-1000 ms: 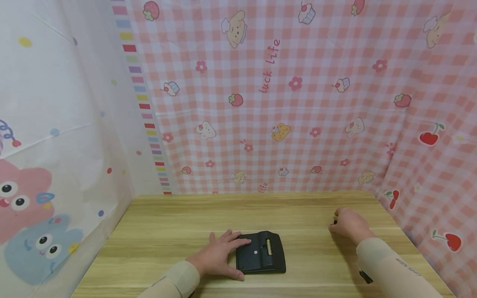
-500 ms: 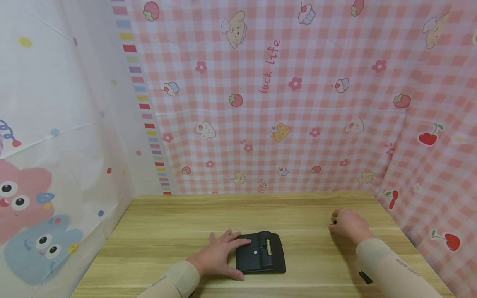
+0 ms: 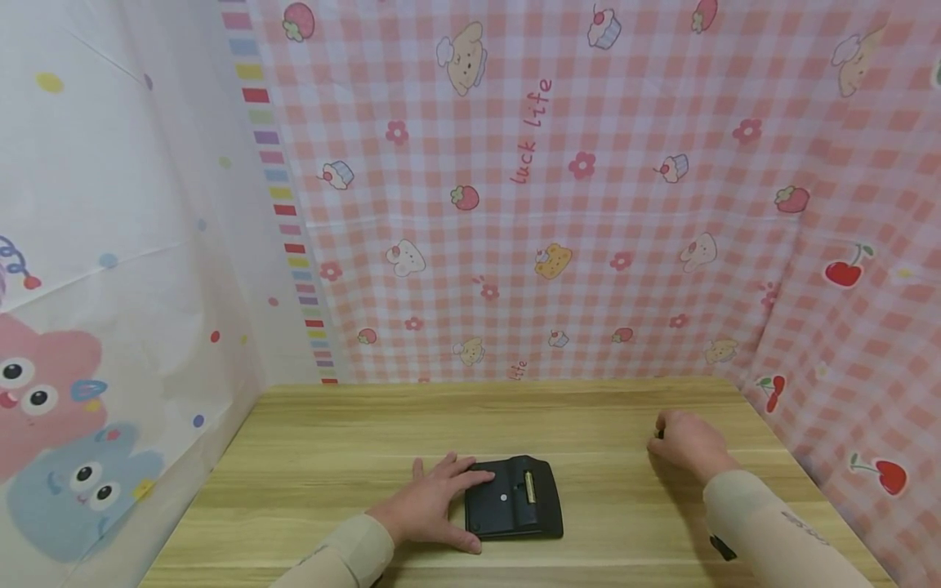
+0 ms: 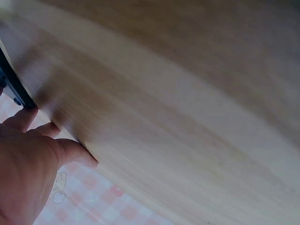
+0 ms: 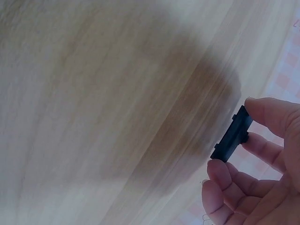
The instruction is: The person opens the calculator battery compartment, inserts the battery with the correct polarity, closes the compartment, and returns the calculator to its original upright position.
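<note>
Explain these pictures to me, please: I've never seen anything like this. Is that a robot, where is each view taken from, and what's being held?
There is no machine here: these are a person's two bare hands. The wide view comes from a camera on the person's head, looking forward and down. The two close views come from cameras on the left and right wrists.

On the wooden table lies a flat black device, with a gold-coloured battery showing in an open slot. The left hand rests against it, fingers spread. Off to the other side, the right hand pinches a small black piece with little tabs, clearest in the right wrist view. It may be the slot's cover.
</note>
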### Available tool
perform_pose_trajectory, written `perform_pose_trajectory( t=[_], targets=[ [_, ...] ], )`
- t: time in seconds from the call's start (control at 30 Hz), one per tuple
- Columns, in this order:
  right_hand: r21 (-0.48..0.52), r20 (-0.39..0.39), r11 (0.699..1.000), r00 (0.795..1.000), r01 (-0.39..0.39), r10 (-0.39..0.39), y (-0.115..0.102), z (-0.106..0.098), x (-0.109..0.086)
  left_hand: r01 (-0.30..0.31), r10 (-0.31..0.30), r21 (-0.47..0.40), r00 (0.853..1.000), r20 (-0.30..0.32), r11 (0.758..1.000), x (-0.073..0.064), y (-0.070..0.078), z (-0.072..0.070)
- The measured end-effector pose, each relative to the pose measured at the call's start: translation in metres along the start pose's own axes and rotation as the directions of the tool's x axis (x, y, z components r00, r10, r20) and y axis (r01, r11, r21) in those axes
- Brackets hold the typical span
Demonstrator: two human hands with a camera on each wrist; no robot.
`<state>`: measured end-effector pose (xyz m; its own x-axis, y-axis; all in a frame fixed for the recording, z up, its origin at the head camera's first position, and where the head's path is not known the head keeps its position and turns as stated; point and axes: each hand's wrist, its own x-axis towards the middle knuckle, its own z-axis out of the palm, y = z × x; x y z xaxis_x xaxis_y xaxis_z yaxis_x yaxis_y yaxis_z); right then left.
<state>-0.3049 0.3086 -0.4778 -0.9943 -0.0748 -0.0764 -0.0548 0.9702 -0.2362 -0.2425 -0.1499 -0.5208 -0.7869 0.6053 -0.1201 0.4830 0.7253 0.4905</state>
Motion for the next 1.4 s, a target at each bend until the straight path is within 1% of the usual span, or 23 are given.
perform_pose_trajectory(
  t=[0.2, 0.5, 0.73, 0.93, 1.07, 1.4],
  targets=[
    [0.015, -0.004, 1.000, 1.000, -0.006, 0.006, -0.002, -0.001, -0.001, 0.002, -0.002, -0.001, 1.000, -0.001, 1.000, -0.001, 0.001, 0.000],
    [0.043, -0.068, 0.997, 0.996, 0.057, -0.054, 0.000, 0.006, 0.000, -0.002, 0.002, 0.007, 1.000, -0.002, 1.000, -0.001, 0.001, -0.001],
    [0.054, -0.065, 0.997, 0.996, 0.062, -0.059, -0.001, 0.008, 0.001, 0.000, 0.000, 0.004, 1.000, -0.002, 1.000, -0.001, 0.002, -0.001],
    [0.056, -0.084, 0.994, 0.993, 0.090, -0.085, 0.000, 0.012, 0.002, -0.006, 0.006, 0.007, 1.000, -0.004, 1.000, -0.002, 0.003, -0.003],
    [0.060, -0.087, 0.994, 0.992, 0.095, -0.090, 0.001, 0.013, 0.003, -0.006, 0.006, 0.008, 1.000, -0.003, 1.000, -0.002, 0.003, -0.003],
    [0.066, -0.090, 0.993, 0.992, 0.095, -0.089, 0.000, 0.014, 0.004, 0.001, -0.001, 0.016, 1.000, -0.004, 1.000, 0.001, 0.000, 0.001]
  ],
)
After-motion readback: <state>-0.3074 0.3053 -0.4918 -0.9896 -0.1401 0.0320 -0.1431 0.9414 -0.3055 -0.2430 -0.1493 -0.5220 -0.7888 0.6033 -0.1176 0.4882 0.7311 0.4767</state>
